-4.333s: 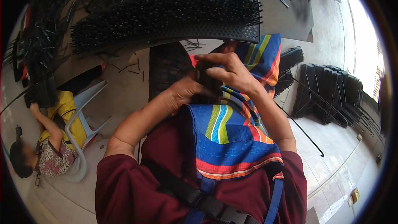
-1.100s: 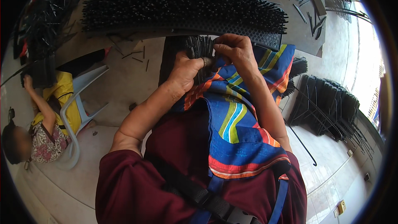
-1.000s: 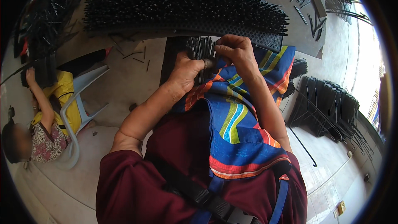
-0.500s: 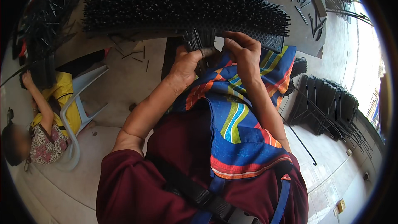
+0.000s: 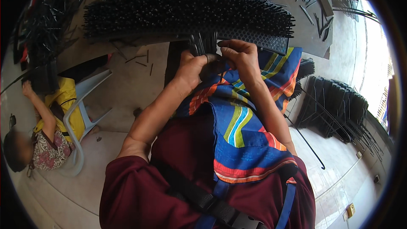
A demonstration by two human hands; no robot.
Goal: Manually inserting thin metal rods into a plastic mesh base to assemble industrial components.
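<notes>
My left hand (image 5: 193,65) grips a bundle of thin black sticks (image 5: 203,42), held upright just under a wide black board bristling with many such sticks (image 5: 186,10). My right hand (image 5: 239,55) is beside it, fingers pinched at the top of the bundle next to the board's lower edge (image 5: 254,38). Both hands rest above a striped blue, orange and green cloth (image 5: 241,123) that lies over my lap.
A person in a yellow top (image 5: 46,123) sits on a pale plastic chair (image 5: 82,114) at the left, reaching up. Loose black sticks litter the floor (image 5: 140,59) and the back. Stacks of black stick bundles (image 5: 339,106) lie at the right.
My hands have lifted the bundle a little higher, up to the lower edge of the bristled board. The person at the left has kept reaching upward.
</notes>
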